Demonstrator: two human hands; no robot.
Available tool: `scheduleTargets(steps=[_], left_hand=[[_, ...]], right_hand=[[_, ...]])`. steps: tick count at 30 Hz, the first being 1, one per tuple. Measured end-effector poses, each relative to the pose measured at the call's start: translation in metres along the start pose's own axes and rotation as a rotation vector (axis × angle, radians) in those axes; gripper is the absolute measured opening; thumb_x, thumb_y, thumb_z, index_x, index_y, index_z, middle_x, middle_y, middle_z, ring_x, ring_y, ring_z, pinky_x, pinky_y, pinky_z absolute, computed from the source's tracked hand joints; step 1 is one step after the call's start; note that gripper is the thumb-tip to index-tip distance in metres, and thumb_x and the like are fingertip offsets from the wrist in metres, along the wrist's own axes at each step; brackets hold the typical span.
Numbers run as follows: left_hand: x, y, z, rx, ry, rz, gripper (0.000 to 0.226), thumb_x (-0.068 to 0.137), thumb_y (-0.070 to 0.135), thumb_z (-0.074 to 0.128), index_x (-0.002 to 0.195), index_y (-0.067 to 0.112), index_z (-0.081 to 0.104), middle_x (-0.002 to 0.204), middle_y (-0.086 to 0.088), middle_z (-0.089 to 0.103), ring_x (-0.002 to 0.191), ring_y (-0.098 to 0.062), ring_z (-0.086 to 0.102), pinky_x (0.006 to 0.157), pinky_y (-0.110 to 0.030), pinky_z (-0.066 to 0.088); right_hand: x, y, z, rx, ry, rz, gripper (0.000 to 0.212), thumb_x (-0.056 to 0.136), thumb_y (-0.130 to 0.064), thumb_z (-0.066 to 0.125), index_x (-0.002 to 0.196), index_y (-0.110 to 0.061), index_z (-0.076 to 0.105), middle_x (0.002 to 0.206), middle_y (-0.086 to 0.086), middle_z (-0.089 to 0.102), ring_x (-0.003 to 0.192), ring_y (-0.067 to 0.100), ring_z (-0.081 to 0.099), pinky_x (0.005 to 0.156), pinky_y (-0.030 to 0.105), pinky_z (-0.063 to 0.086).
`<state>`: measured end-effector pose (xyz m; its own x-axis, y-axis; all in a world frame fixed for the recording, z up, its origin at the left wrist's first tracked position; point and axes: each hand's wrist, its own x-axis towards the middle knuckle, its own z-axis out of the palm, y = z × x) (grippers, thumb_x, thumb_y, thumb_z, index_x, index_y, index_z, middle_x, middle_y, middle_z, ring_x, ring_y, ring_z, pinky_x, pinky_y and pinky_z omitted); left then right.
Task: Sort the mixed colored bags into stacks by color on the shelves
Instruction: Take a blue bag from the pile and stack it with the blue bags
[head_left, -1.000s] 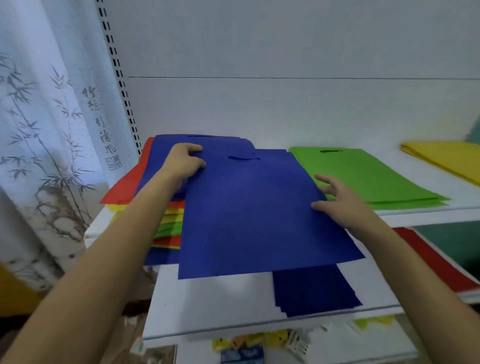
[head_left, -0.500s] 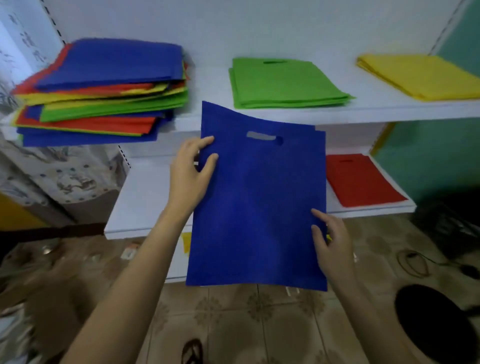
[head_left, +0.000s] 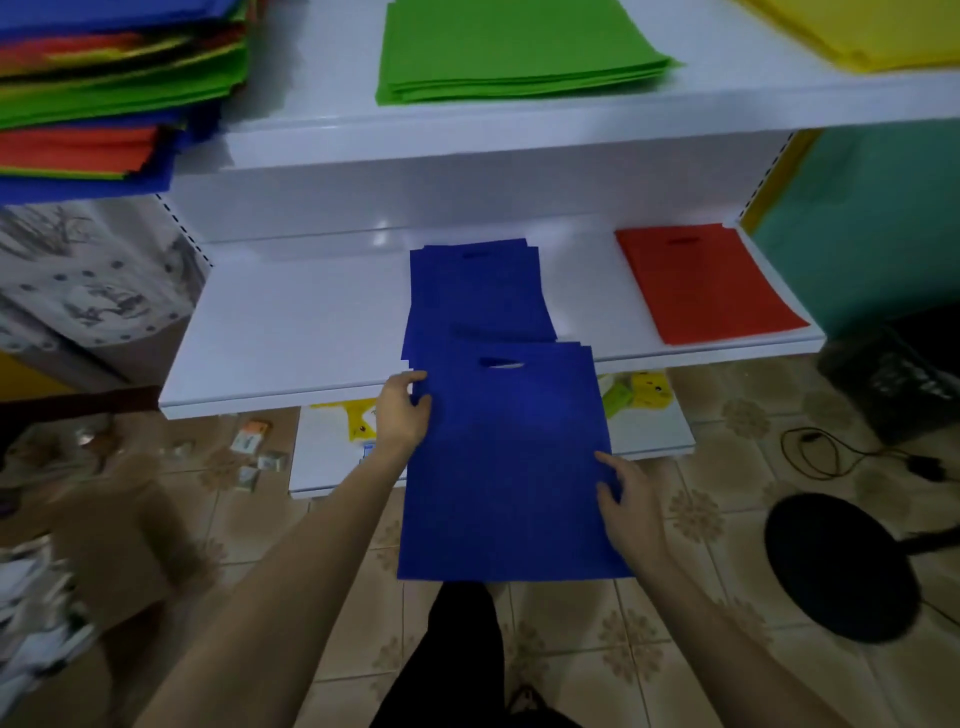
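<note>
I hold a blue bag (head_left: 511, 462) flat in front of the lower shelf (head_left: 291, 338), its handle slot pointing at the shelf. My left hand (head_left: 401, 413) grips its upper left edge. My right hand (head_left: 626, 499) pinches its right edge lower down. A stack of blue bags (head_left: 478, 291) lies on the lower shelf just beyond, with the held bag's top overlapping its near end. The mixed pile (head_left: 109, 88) of blue, red, green and yellow bags sits on the upper shelf at the left.
On the upper shelf (head_left: 467, 137) lie a green stack (head_left: 514, 47) and a yellow stack (head_left: 862, 31). A red stack (head_left: 706, 283) lies on the lower shelf's right. A black round stool (head_left: 841, 566) and cables are on the tiled floor at the right; small packets lie below.
The blue bag came off the mixed pile and moved down to the lower shelf's front, over the blue stack's near end. My view tilted down with it.
</note>
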<state>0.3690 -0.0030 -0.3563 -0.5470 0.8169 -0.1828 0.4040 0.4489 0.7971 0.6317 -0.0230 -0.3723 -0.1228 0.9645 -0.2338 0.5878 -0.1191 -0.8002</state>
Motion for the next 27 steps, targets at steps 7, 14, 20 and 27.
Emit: scheduleTargets(steps=[7, 14, 20, 27], left_hand=[[0.115, 0.014, 0.014, 0.055, -0.005, 0.054, 0.043, 0.088, -0.004, 0.044, 0.131, 0.001, 0.044, 0.136, -0.013, 0.046, 0.123, -0.029, 0.046, 0.091, -0.019, 0.037], [0.264, 0.007, 0.044, 0.111, -0.013, 0.062, 0.051, 0.087, -0.006, 0.042, 0.137, 0.005, 0.039, 0.143, -0.013, 0.038, 0.129, -0.029, 0.041, 0.107, -0.033, 0.037], [0.334, -0.014, 0.055, 0.298, -0.186, -0.026, 0.056, 0.088, 0.014, 0.054, 0.141, 0.012, 0.034, 0.149, -0.012, 0.03, 0.135, -0.031, 0.033, 0.111, -0.038, 0.032], [0.274, -0.021, 0.035, 0.325, -0.134, 0.02, 0.051, 0.089, 0.015, 0.052, 0.137, 0.007, 0.039, 0.145, -0.014, 0.037, 0.134, -0.029, 0.033, 0.114, -0.035, 0.024]], right_hand=[[0.119, -0.029, 0.027, 0.001, -0.048, -0.048, 0.046, 0.093, 0.001, 0.043, 0.138, -0.005, 0.038, 0.139, 0.011, 0.041, 0.124, 0.023, 0.042, 0.093, 0.02, 0.034], [0.262, -0.041, 0.077, -0.007, 0.033, -0.078, 0.046, 0.093, 0.002, 0.041, 0.138, -0.007, 0.038, 0.139, 0.014, 0.042, 0.124, 0.027, 0.043, 0.101, 0.024, 0.033], [0.315, -0.034, 0.099, -0.039, -0.059, -0.053, 0.05, 0.095, -0.009, 0.047, 0.142, -0.008, 0.03, 0.148, 0.011, 0.03, 0.135, 0.024, 0.031, 0.109, 0.024, 0.023], [0.251, -0.033, 0.081, -0.203, -0.233, 0.016, 0.058, 0.095, -0.02, 0.05, 0.145, -0.01, 0.023, 0.155, 0.012, 0.01, 0.143, 0.025, 0.013, 0.114, 0.033, 0.017]])
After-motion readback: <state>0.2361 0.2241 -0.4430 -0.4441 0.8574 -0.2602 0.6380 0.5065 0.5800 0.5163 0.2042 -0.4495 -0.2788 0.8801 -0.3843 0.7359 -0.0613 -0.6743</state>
